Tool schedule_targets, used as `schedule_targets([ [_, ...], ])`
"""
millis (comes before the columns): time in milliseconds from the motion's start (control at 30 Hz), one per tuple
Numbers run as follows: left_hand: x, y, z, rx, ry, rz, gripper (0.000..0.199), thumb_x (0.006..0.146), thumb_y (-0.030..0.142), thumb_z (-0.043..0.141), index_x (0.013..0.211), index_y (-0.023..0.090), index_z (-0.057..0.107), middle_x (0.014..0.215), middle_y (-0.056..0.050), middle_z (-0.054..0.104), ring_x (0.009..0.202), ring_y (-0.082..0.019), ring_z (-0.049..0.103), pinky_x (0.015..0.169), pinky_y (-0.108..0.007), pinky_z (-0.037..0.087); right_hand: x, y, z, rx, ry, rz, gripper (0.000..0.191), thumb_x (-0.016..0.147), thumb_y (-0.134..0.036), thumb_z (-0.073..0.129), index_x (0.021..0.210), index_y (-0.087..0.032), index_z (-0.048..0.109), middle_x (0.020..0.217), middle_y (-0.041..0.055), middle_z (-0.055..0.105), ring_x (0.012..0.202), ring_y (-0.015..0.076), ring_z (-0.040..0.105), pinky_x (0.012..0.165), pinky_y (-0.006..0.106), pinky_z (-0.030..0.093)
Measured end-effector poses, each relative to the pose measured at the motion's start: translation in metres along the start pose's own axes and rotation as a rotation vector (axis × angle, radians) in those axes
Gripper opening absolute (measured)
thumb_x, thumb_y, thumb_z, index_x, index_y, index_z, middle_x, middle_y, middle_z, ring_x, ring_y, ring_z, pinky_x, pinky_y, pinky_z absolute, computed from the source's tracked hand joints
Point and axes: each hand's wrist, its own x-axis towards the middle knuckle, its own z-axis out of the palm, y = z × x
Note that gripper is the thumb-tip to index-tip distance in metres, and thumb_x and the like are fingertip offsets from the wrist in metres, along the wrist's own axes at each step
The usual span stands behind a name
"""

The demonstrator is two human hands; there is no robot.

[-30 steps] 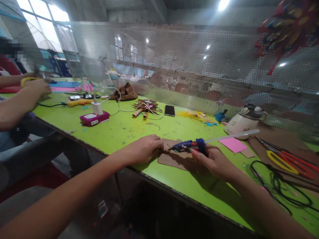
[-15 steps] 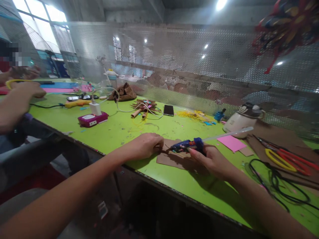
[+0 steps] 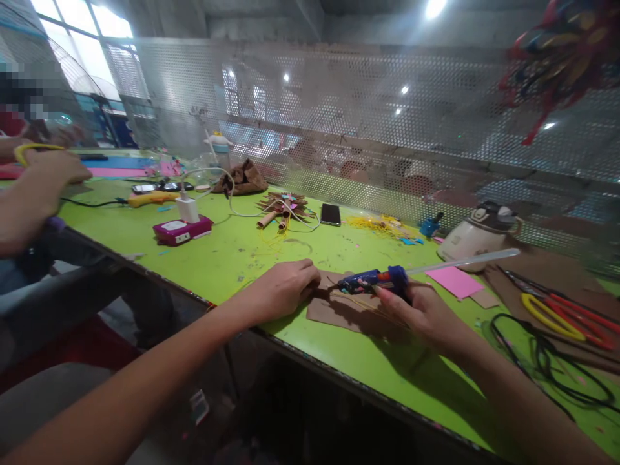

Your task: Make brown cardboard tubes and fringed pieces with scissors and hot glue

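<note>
My right hand (image 3: 426,310) is closed around a blue hot glue gun (image 3: 372,280), its nozzle pointing left. A long translucent glue stick (image 3: 469,259) sticks out of the gun's back end. Below the gun lies a piece of brown cardboard (image 3: 324,312) with thin straw-coloured strands (image 3: 356,299) on it. At the cardboard's left edge my left hand (image 3: 285,290) has its fingers curled and pressed together, close to the nozzle. What those fingers pinch is hidden from view.
Beyond my hands are a magenta power socket (image 3: 181,230), a phone (image 3: 330,214) and a spiky brown paper craft piece (image 3: 285,205). To the right stand a white jug (image 3: 469,237), scissors (image 3: 552,316) and a black cable (image 3: 542,355). A co-worker's hand (image 3: 58,168) holds yellow-handled scissors at left.
The glue gun has shifted slightly right, its nozzle a bit farther from my left fingers. My left hand stays at the cardboard's edge. The whole view has moved slightly.
</note>
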Motion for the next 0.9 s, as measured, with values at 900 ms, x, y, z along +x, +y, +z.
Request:
schedule_targets([
  [900, -0.0039, 0.0037, -0.0064, -0.282, 0.013, -0.108, 0.021, 0.082, 0.023, 0.051, 0.101, 0.017, 0.053, 0.095, -0.008, 0.061, 0.084, -0.019, 0.055, 0.074, -0.031, 0.042, -0.0007, 0.0002, 0.0028, -0.034, 0.022, -0.026, 0.033, 0.090, -0.037, 0.045, 0.091, -0.016, 0.070, 0.071, 0.0059, 0.068, 0.062, 0.0186, 0.058, 0.053, 0.028, 0.043],
])
